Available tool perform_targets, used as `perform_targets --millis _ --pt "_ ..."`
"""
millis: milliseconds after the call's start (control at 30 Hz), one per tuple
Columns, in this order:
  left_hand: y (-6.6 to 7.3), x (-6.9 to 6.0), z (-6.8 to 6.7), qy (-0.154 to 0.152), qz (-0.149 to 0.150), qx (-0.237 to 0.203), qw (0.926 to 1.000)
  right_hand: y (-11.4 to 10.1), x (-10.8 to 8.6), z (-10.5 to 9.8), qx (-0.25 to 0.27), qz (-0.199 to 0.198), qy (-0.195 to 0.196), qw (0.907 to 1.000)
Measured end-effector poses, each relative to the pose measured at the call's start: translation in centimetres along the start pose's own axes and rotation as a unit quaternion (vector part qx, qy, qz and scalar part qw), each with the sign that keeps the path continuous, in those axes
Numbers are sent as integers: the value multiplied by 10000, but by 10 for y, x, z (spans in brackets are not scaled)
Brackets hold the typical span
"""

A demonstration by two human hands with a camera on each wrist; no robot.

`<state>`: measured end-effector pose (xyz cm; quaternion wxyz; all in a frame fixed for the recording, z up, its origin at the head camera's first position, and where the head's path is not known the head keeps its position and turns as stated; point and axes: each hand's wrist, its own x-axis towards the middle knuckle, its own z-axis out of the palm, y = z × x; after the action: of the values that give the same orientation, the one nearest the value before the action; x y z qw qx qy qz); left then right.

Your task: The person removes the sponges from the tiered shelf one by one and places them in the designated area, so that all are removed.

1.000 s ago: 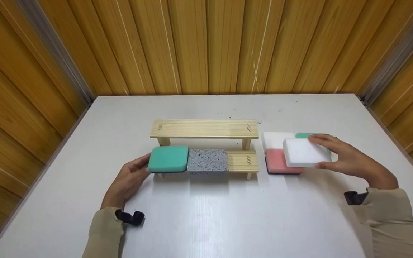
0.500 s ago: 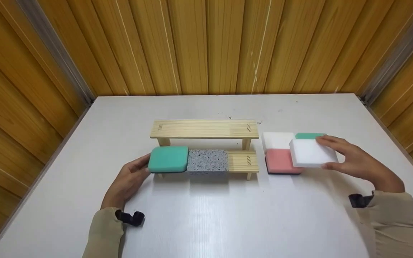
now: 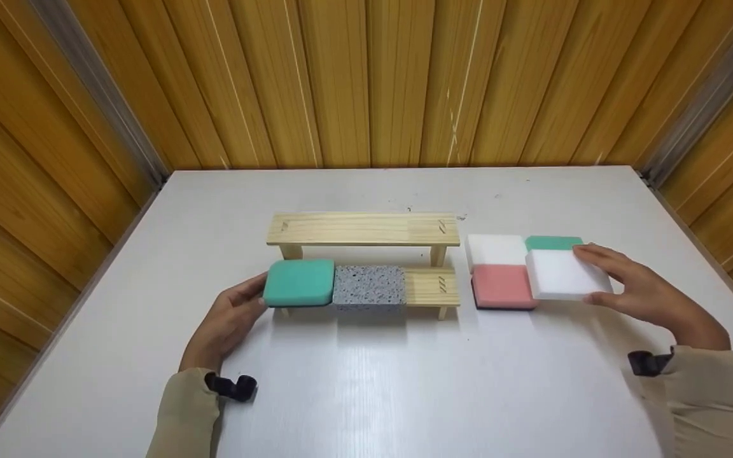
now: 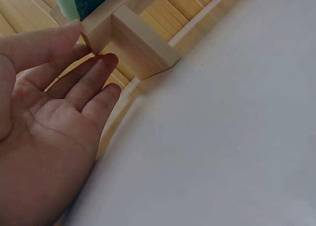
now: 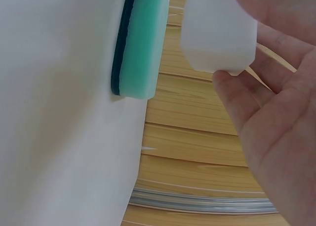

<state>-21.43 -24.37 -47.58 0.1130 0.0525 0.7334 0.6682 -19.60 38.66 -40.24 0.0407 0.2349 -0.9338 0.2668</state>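
My right hand [image 3: 643, 296] pinches a white sponge [image 3: 567, 273] by its right edge, above the table. Beneath and around it lie a pink sponge [image 3: 503, 285], another white sponge [image 3: 495, 248] and a partly hidden green sponge [image 3: 554, 242]. The right wrist view shows the held white sponge [image 5: 217, 33] above the dark-backed green sponge [image 5: 143, 43]. At the left end of a wooden two-step rack [image 3: 430, 286], my left hand [image 3: 230, 321] touches the end with fairly straight fingers, beside a green sponge [image 3: 300, 282]. A speckled grey sponge [image 3: 369, 286] sits next to that sponge on the lower step.
The rack's bare upper step [image 3: 360, 228] stands behind the lower one. A white table [image 3: 366, 388] carries everything. Wood-patterned panels [image 3: 398, 83] rise behind it and at both sides.
My right hand has moved right and slightly nearer with the white sponge, uncovering more of the pink and green sponges. My left hand and the rack stay put.
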Motion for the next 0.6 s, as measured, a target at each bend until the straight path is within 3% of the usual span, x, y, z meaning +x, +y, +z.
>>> perform_targets --millis 267,600 --pt "0 0 0 -119 98 -279 9995 7 -6 0 198 -85 93 9997" --pt "1 0 1 -140 99 -252 9995 14 -15 -7 239 564 -321 9976"
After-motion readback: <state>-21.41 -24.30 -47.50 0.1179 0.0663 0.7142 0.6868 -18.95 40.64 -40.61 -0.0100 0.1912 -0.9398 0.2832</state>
